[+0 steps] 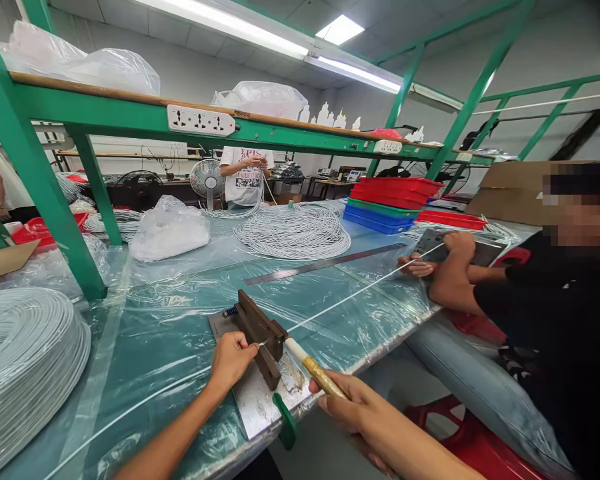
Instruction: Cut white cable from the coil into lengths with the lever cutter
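My left hand (231,361) pinches a thin white cable (350,299) close to the jaws of a brown metal bench cutter (258,321). The cable runs through the cutter, one side trailing to the lower left, the other stretching right to a co-worker's hands (459,245). Wrapped around the cutter's lever handle (314,371), with its white and gold sections, is my right hand (355,408). Under the cutter lies a metal base plate (254,417) at the table edge, with a green clamp grip (285,421) beside it. The cutting point itself is partly hidden.
A large cable coil (27,360) stands at left, and a looser coil (295,232) lies mid-table. Behind the cutter is a steel ruler (325,264). Stacked trays (387,203) and a plastic bag (169,230) sit farther back. Green shelf posts (45,160) rise at left.
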Action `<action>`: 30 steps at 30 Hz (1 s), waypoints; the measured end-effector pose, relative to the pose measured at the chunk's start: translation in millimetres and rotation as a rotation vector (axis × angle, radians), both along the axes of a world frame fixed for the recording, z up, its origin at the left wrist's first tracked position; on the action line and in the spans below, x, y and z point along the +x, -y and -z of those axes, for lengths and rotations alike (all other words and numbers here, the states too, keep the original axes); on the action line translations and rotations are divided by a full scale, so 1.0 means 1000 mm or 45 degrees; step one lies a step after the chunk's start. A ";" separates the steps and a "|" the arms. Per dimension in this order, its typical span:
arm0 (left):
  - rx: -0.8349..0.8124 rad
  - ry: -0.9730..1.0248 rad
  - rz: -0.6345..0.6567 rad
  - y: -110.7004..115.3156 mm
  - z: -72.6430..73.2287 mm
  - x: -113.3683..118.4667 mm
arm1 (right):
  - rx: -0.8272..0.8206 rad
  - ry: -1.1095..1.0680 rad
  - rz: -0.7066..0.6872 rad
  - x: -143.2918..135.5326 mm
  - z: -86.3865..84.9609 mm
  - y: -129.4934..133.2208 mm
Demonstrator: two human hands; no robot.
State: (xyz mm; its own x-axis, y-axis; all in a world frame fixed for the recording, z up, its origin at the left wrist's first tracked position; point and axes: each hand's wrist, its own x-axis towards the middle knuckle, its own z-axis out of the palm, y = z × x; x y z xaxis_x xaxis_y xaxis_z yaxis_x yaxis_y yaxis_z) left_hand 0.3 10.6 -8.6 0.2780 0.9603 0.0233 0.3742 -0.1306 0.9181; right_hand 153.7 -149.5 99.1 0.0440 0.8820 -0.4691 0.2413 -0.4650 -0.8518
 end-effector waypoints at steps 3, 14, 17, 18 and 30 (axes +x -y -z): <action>-0.002 0.026 0.013 0.000 0.000 0.001 | 0.010 0.032 -0.002 0.000 -0.001 0.000; -0.018 0.156 0.100 -0.003 0.003 0.000 | 0.009 0.119 -0.028 -0.006 -0.006 -0.004; -0.027 0.173 0.100 -0.003 0.005 0.000 | 0.071 0.160 -0.027 -0.004 -0.005 -0.003; -0.028 0.177 0.097 -0.003 0.005 0.000 | 0.081 0.161 -0.016 -0.004 -0.007 -0.003; -0.083 0.306 0.108 0.001 -0.002 -0.001 | 0.378 0.344 0.131 -0.004 0.084 0.015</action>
